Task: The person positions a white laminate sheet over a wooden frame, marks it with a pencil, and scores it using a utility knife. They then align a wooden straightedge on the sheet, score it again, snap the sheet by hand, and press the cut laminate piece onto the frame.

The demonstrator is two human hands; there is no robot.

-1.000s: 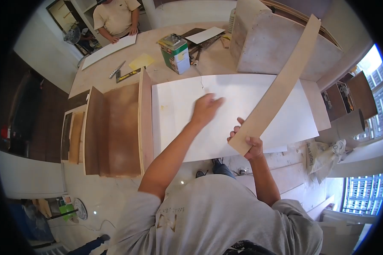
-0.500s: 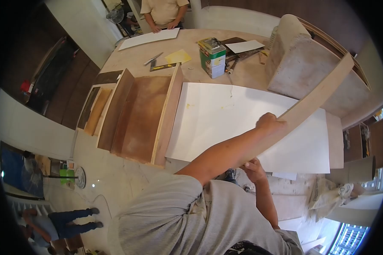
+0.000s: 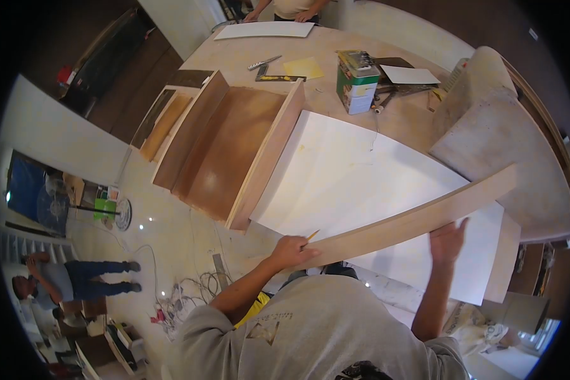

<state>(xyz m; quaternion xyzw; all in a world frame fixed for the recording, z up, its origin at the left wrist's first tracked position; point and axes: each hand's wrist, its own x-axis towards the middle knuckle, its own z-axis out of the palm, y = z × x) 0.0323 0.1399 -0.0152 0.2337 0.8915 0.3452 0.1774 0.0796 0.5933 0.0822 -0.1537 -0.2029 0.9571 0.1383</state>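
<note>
A long, narrow wooden board (image 3: 411,218) slants across the front of the white sheet (image 3: 354,164), its far end near the plaster-like block. My left hand (image 3: 294,252) is closed around the board's near end, with a pencil (image 3: 313,235) sticking up from the same hand. Against the board's lower edge, right of its middle, rests my right hand (image 3: 447,244). Its thumb and fingers are apart, and part of it is hidden by the board. Beside the white sheet stands an open wooden box-like frame (image 3: 234,152) with a brown panel inside.
A green and white tin (image 3: 357,85) stands on the table, near dark tools, a yellow sheet (image 3: 303,68) and a square (image 3: 278,77). Across the table, a person's hands are near a white panel (image 3: 264,30). Cables (image 3: 193,294) lie on the floor; another person (image 3: 69,278) is at left.
The board has swung down toward me. My left hand has moved from its middle to its near end, and my right hand has shifted right along it. The view has turned.
</note>
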